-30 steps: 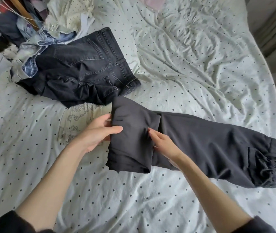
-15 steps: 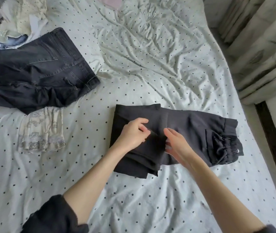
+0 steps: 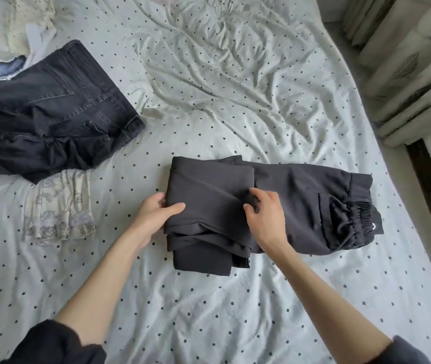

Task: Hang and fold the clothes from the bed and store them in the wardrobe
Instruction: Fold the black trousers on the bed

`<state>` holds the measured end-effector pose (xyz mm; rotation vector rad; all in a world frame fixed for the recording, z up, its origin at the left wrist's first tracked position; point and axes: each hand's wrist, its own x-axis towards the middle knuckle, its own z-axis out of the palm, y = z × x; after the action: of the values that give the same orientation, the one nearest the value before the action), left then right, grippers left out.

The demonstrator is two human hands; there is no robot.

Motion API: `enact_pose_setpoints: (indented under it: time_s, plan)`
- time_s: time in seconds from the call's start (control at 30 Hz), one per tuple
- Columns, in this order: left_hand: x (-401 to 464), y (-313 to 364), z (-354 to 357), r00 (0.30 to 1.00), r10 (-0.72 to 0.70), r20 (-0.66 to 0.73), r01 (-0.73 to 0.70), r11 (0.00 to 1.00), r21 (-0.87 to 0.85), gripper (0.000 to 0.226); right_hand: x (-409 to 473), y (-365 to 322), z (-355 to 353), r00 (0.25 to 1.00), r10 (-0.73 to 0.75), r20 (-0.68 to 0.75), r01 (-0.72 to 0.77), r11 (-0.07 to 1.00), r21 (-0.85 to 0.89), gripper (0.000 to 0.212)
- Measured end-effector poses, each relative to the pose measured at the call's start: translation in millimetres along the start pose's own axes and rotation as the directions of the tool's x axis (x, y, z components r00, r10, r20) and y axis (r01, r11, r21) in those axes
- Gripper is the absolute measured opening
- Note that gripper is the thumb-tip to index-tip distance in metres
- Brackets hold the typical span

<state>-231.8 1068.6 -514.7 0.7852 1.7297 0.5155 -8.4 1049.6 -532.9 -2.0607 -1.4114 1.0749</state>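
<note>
- Trousers (image 3: 301,206), dark and half folded, lie on the spotted bed (image 3: 235,311).
- Left hand (image 3: 154,216) grips the folded end's edge, thumb on top.
- Right hand (image 3: 264,219) pinches the fold's inner edge.
- Risk: loose lower layers may slide out and the bundle open when lifted.

Pale patterned curtain (image 3: 408,67), dark wooden floor strip (image 3: 429,195)

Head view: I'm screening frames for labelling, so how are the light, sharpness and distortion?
Head view: soft, even daylight with no glare; faint shadows under the dark trousers and both hands; centre sharp; top-left clothes pile slightly blurred; wide-angle lens bows the bed edge and curtain at right.
</note>
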Motion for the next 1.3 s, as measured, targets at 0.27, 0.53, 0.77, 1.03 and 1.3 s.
enact_pose_setpoints:
  time_s: [0.27,0.53,0.77,1.03,1.3]
  plan:
    - [-30,67,18,0.984,0.176,0.036,-0.179,0.978,0.107,0.018,0,-19,1,0.914,-0.061,0.4,-0.026,0.978,0.209,0.047]
    - [-51,96,128,0.941,0.3,0.155,-0.331,0.909,0.255,0.033,4,35,-89,0.903,0.135,0.408,-0.386,0.672,0.632,0.038]
    - [-41,67,200,0.883,0.346,0.316,-0.452,0.809,0.376,0.028,2,82,-129,0.911,0.31,0.271,-0.407,0.776,0.481,0.03]
    - [10,29,150,0.996,0.035,0.081,-0.047,0.988,0.15,0.058,18,93,-111,0.936,0.351,0.031,-0.352,0.935,0.04,0.038]
    - [34,25,134,0.941,-0.064,0.332,0.094,0.993,-0.073,0.056,4,88,-90,0.966,0.048,-0.253,-0.112,0.963,-0.243,0.045]
